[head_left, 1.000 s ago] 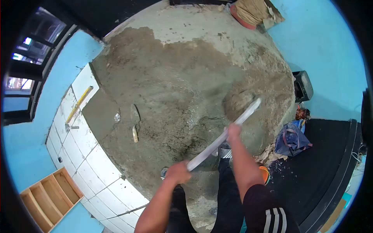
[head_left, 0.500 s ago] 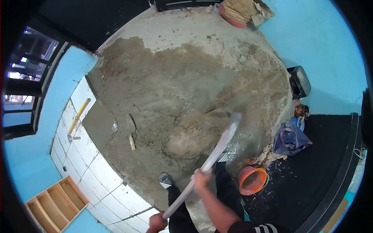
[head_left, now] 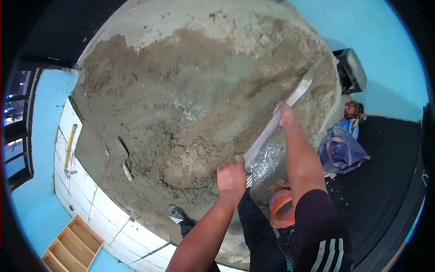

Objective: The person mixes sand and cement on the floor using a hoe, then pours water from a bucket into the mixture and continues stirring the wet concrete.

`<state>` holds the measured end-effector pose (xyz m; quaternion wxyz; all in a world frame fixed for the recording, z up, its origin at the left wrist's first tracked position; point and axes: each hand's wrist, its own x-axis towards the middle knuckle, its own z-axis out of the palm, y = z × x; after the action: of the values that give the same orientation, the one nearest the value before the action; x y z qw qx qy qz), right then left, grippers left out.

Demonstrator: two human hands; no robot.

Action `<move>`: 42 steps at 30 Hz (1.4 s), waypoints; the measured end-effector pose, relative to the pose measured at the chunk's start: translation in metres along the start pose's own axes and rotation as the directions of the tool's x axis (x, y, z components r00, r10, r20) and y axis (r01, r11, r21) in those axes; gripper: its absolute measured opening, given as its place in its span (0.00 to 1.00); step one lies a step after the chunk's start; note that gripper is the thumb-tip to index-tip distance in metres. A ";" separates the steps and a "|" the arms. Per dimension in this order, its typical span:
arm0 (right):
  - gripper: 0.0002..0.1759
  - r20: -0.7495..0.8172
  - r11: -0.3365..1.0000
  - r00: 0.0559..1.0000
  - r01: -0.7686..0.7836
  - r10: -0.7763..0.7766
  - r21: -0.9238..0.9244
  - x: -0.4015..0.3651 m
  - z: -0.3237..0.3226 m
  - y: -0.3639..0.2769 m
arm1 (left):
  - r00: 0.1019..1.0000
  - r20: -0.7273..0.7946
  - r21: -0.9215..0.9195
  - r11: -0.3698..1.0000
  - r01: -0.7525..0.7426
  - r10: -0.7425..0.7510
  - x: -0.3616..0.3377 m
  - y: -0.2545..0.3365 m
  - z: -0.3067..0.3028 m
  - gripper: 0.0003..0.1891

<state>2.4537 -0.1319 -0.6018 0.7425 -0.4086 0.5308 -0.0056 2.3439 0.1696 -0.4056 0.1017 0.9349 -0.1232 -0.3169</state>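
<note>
A long pale wooden handle (head_left: pixel 267 131) runs diagonally over the wet grey mortar (head_left: pixel 158 99). My left hand (head_left: pixel 232 176) is wrapped round its lower end, close to my body. Farther up the handle, my right hand (head_left: pixel 283 115) grips it with the arm stretched out. The tool's head, at the far end by the right side of the mortar, is blurred and hard to make out. Below the handle's middle lies a mound of brownish sandy mix (head_left: pixel 190 165). A trowel (head_left: pixel 122 152) rests on the mortar at the left.
White tiles (head_left: pixel 106 206) line the left, with a yellow-handled hammer (head_left: pixel 70 147) on them. An orange bucket (head_left: pixel 282 208) stands right of my legs, near a blue bag (head_left: pixel 342 152). A black speaker-like box (head_left: pixel 351 70) is by the wall. A wooden shelf (head_left: pixel 72 245) sits lower left.
Both hands have moved up and to the right with the handle, whose far end now reaches the upper right of the mortar. The whole view has shifted, so the floor appears farther left.
</note>
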 end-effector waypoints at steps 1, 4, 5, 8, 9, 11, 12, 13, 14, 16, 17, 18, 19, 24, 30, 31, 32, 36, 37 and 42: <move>0.08 -0.004 1.000 1.000 0.000 0.000 0.003 -0.004 0.003 0.008 | 0.988 0.145 0.009 0.999 0.046 -0.047 0.004 -0.002 0.005 0.13; 0.07 -0.087 0.997 0.996 -0.003 -0.004 -0.077 -0.019 0.013 0.039 | 0.990 0.140 0.054 0.999 0.007 -0.014 0.000 -0.032 0.015 0.11; 0.07 -0.128 0.992 0.992 -0.007 -0.009 -0.125 -0.028 0.016 0.046 | 0.994 0.110 0.068 0.998 -0.007 -0.001 -0.007 -0.039 0.015 0.09; 0.06 -0.102 0.996 0.994 -0.054 0.047 -0.071 -0.073 0.031 0.073 | 0.999 0.045 0.106 0.994 -0.012 0.007 -0.038 -0.072 0.010 0.06; 0.07 -0.117 0.996 0.992 -0.048 0.039 -0.075 -0.087 0.037 0.087 | 0.999 0.054 0.110 0.994 0.001 -0.007 -0.050 -0.087 0.011 0.06; 0.09 -0.137 0.996 0.990 -0.032 0.020 -0.087 -0.108 0.046 0.125 | 0.998 0.061 0.110 0.994 0.018 -0.024 -0.078 -0.118 0.009 0.06; 0.09 -0.149 0.996 0.988 -0.050 0.039 -0.071 -0.119 0.051 0.144 | 0.998 0.058 0.108 0.994 0.021 -0.027 -0.095 -0.135 0.006 0.06; 0.10 -0.165 0.996 0.985 -0.070 0.060 -0.053 -0.132 0.054 0.166 | 0.998 0.060 0.109 0.994 0.020 -0.027 -0.113 -0.154 0.006 0.06; 0.10 -0.177 0.995 0.981 -0.090 0.082 -0.038 -0.145 0.058 0.189 | 0.997 0.058 0.098 0.994 0.037 -0.043 -0.132 -0.172 0.009 0.06; 0.11 -0.173 0.986 0.978 -0.131 0.113 -0.098 -0.178 0.065 0.235 | 0.995 0.062 0.091 0.994 0.068 -0.073 -0.176 -0.208 0.010 0.06; 0.10 -0.179 0.979 0.977 -0.145 0.118 -0.141 -0.205 0.073 0.253 | 0.994 0.063 0.085 0.993 0.084 -0.089 -0.199 -0.225 0.011 0.06; 0.09 -0.188 0.970 0.974 -0.160 0.125 -0.183 -0.237 0.080 0.273 | 0.989 0.092 0.078 0.991 0.111 -0.118 -0.225 -0.242 0.012 0.07; 0.10 -0.196 0.955 0.970 -0.186 0.142 -0.232 -0.270 0.089 0.294 | 0.982 0.119 0.077 0.987 0.138 -0.146 -0.252 -0.262 0.013 0.07; 0.09 -0.161 0.878 0.880 -0.465 0.446 -0.111 -0.421 0.099 0.431 | 0.909 0.176 0.104 0.926 0.363 -0.376 -0.420 -0.335 0.026 0.06; 0.08 -0.041 0.769 0.768 -0.636 0.639 0.056 -0.576 0.086 0.451 | 0.885 0.135 0.178 0.889 0.421 -0.446 -0.567 -0.359 0.021 0.12; 0.07 -0.045 0.774 0.773 -0.627 0.632 0.087 -0.581 0.073 0.439 | 0.868 0.213 0.165 0.892 0.420 -0.448 -0.573 -0.350 0.016 0.15; 0.07 -0.046 0.783 0.784 -0.611 0.619 0.120 -0.583 0.061 0.424 | 0.913 0.070 0.114 0.912 0.393 -0.403 -0.571 -0.335 0.018 0.07; 0.10 -0.056 0.861 0.860 -0.505 0.508 0.050 -0.502 -0.004 0.326 | 0.896 0.331 -0.012 0.949 0.316 -0.295 -0.472 -0.241 0.021 0.09; 0.12 -0.078 0.883 0.880 -0.466 0.469 0.059 -0.463 -0.020 0.293 | 0.871 0.412 0.039 0.961 0.275 -0.267 -0.437 -0.219 0.037 0.12; 0.11 -0.226 0.990 0.966 -0.113 0.129 0.079 -0.258 -0.088 0.147 | 0.950 0.308 -0.047 0.997 0.060 -0.043 -0.221 -0.097 0.054 0.12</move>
<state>2.2086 0.0273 -0.4989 0.6877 -0.3474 0.6369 -0.0251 2.1568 0.3209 -0.3478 0.0990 0.8740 -0.1040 -0.4641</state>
